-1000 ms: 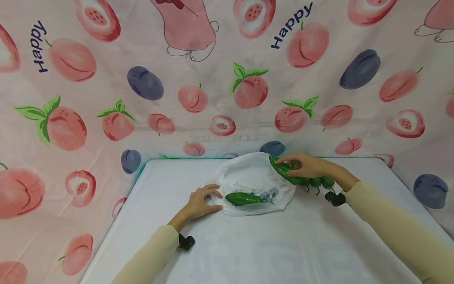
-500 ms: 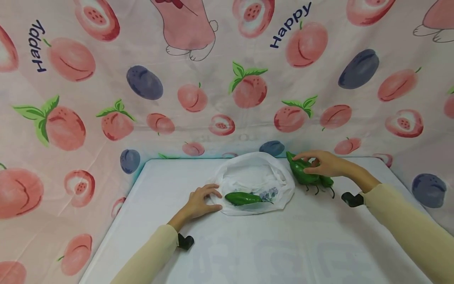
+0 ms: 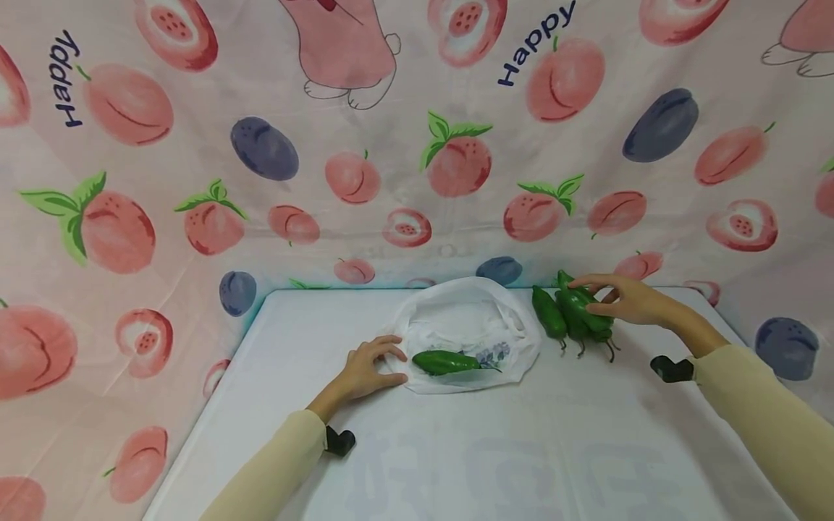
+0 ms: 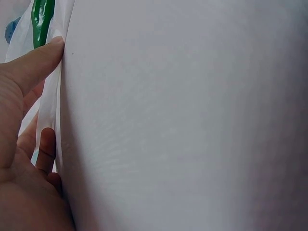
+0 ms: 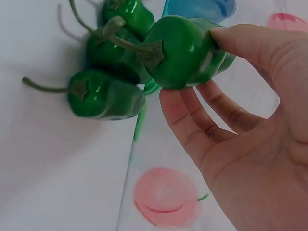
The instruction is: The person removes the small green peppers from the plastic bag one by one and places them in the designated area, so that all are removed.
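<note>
My right hand [image 3: 628, 300] pinches a green pepper [image 5: 175, 53] between thumb and fingertips, its stem pointing away from the palm. The held pepper is over or against several other green peppers [image 3: 549, 312] at the back right of the table. A white plastic bag [image 3: 469, 289] lies with its mouth spread, left of these peppers. Inside it rests one green pepper [image 3: 446, 362] beside a blue flower pattern. My left hand [image 3: 365, 370] holds the bag's left edge, thumb and fingers apart; in the left wrist view some fingers are partly hidden by the plastic.
The white table [image 3: 456, 456] ends at a back edge close behind the bag and peppers. A fruit-printed cloth [image 3: 404, 145] hangs behind it. A dark device [image 3: 672, 369] shows at the right wrist and another dark device [image 3: 340, 441] at the left.
My right hand has carried the held pepper rightward from the bag's right rim to the pepper group, uncovering a pepper beside the bag. The left hand stays at the bag's edge.
</note>
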Tool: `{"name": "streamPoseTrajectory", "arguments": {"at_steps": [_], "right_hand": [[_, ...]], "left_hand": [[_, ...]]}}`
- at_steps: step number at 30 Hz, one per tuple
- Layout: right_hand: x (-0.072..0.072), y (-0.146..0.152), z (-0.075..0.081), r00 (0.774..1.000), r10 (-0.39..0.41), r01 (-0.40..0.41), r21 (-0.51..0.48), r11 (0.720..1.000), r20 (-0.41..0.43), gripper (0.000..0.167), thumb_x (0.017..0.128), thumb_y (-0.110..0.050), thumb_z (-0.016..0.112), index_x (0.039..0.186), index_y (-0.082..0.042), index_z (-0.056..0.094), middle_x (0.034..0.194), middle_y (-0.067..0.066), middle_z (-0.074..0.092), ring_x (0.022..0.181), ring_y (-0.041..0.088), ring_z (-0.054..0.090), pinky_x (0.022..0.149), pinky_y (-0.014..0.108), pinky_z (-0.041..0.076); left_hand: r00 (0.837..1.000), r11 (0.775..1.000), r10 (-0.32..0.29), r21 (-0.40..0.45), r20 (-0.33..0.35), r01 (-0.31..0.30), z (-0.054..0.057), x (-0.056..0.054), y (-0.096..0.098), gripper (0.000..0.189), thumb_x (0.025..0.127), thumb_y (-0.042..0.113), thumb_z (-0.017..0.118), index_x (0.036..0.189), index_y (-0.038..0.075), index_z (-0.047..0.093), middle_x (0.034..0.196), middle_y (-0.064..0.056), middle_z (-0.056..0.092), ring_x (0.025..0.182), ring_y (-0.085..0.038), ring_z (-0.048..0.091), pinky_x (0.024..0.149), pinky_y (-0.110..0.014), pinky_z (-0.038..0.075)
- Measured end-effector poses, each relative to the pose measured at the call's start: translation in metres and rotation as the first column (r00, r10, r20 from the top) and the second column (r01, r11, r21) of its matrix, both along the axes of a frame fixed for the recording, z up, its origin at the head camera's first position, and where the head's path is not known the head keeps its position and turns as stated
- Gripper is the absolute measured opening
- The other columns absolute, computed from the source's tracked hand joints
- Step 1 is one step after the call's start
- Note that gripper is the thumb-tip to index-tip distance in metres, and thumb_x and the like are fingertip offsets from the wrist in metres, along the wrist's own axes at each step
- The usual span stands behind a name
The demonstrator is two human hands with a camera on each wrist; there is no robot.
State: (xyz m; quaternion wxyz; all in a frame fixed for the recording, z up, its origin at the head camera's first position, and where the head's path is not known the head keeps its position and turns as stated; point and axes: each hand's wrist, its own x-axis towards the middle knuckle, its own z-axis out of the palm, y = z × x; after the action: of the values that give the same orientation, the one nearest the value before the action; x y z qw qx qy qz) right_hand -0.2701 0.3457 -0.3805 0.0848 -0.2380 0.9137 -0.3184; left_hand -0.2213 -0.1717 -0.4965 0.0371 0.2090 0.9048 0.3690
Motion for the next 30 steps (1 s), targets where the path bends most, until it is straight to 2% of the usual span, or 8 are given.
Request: {"name": "streamPoseTrajectory", "arguments": {"at_steps": [3,9,15,22,30], "right_hand": [[0.000,0.005,-0.002,1.000,-0.011,0.011,-0.007,1.000,-0.002,0.047,0.096,-0.013,0.073,0.141,-0.007,0.058,0.131,0.027,0.058,0.102,0.036,0.067,0.074,0.041,0.057],[0.004,0.008,-0.003,1.000,-0.024,0.024,-0.016,1.000,-0.003,0.048,0.096,-0.013,0.073,0.141,-0.006,0.059,0.131,0.028,0.057,0.101,0.037,0.067,0.075,0.046,0.058],[0.010,0.012,-0.010,1.000,-0.024,0.024,-0.025,0.999,0.005,0.048,0.096,-0.015,0.074,0.141,-0.007,0.059,0.129,0.025,0.059,0.100,0.035,0.068,0.074,0.044,0.058],[0.022,0.015,-0.014,0.998,-0.042,0.043,-0.026,0.999,0.049,0.052,0.098,-0.021,0.073,0.145,-0.009,0.056,0.126,0.023,0.060,0.101,0.031,0.069,0.073,0.038,0.056],[0.040,0.021,-0.021,1.000,-0.020,0.021,-0.052,0.998,0.016,0.049,0.096,-0.015,0.074,0.141,-0.006,0.058,0.121,0.020,0.064,0.097,0.028,0.069,0.072,0.033,0.056]], "left_hand": [[1.000,1.000,0.003,-0.005,0.003,-0.003,0.001,0.000,0.001,0.025,0.086,0.030,0.085,0.108,0.025,0.075,0.150,0.001,0.054,0.109,-0.021,0.051,0.099,-0.053,0.025],[1.000,1.000,0.009,-0.007,0.019,-0.009,0.003,0.000,0.001,0.025,0.086,0.030,0.085,0.108,0.026,0.074,0.151,0.002,0.053,0.108,-0.019,0.051,0.100,-0.054,0.025],[1.000,1.000,0.004,-0.002,0.006,-0.004,0.003,0.001,0.002,0.024,0.086,0.030,0.085,0.108,0.025,0.074,0.151,0.001,0.053,0.108,-0.021,0.051,0.100,-0.054,0.026],[1.000,1.000,0.003,-0.003,0.000,-0.003,0.002,0.000,0.001,0.024,0.086,0.029,0.085,0.107,0.025,0.074,0.151,0.000,0.053,0.113,-0.024,0.052,0.100,-0.055,0.026],[1.000,1.000,0.004,-0.002,0.000,-0.004,0.001,0.000,0.001,0.024,0.086,0.028,0.085,0.107,0.024,0.074,0.151,0.000,0.053,0.112,-0.024,0.052,0.099,-0.055,0.026]]}}
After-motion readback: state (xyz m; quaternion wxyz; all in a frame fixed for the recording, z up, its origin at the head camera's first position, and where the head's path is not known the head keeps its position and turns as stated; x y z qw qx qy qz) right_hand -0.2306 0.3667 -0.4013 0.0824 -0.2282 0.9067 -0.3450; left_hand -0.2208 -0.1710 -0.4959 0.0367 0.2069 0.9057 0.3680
